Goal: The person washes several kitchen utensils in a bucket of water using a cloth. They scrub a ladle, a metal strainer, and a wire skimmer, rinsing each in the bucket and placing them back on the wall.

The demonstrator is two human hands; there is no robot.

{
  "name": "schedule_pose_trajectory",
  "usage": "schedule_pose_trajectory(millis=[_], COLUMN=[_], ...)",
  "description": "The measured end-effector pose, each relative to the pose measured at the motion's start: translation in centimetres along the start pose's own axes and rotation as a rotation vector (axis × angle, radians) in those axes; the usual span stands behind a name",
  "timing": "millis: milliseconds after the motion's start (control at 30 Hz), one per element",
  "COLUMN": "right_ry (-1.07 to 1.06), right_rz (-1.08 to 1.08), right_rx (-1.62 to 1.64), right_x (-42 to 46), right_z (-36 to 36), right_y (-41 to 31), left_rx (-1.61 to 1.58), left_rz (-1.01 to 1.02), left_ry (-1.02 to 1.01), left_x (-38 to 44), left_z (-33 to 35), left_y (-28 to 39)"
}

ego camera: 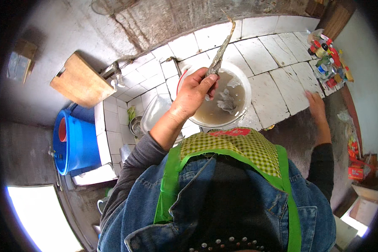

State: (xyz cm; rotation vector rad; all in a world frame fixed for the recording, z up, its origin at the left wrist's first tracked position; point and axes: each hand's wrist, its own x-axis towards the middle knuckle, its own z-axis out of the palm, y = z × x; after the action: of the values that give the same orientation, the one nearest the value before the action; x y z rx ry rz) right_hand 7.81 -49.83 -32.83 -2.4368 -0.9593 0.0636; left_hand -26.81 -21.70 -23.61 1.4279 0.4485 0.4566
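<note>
My left hand (197,89) is closed on the thick end of a long, tapering, grey-brown thing (220,56), which I cannot identify. Its thin, crooked tip points up and away from me. Hand and thing are above a round white basin (248,104) of murky brownish water. A soft-looking grey lump (226,102) lies in the water, partly under the surface. Far to the right, my right hand (316,104) is at the front edge of the white tiled counter (267,91). It looks slightly blurred, its fingers loosely apart, with nothing seen in it.
Several bottles and packets (329,66) crowd the counter's right end. Left of the basin are a clear plastic container (156,110), a metal bowl (136,126) and a tap (117,74). Farther left, a wooden board (82,80) leans near a large blue tub (82,145).
</note>
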Motion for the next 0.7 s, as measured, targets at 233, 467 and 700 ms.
schedule_pose_trajectory(millis=[233,467,700], right_ry=[-0.453,-0.161,-0.043], right_rz=[-0.404,-0.475,-0.36], right_rx=[1.272,0.867,1.045], right_x=[-0.4,0.8,8.8], right_z=[6.5,10.3,11.4], right_y=[-30.0,-35.7,-31.7], left_rx=[0.935,1.06,0.947], left_rz=[0.455,0.48,0.565], left_ry=[0.38,0.492,0.423], left_x=[0.7,-1.0,-2.5], left_z=[0.5,-1.9,-2.6], left_y=[-3.3,-3.7,-2.8])
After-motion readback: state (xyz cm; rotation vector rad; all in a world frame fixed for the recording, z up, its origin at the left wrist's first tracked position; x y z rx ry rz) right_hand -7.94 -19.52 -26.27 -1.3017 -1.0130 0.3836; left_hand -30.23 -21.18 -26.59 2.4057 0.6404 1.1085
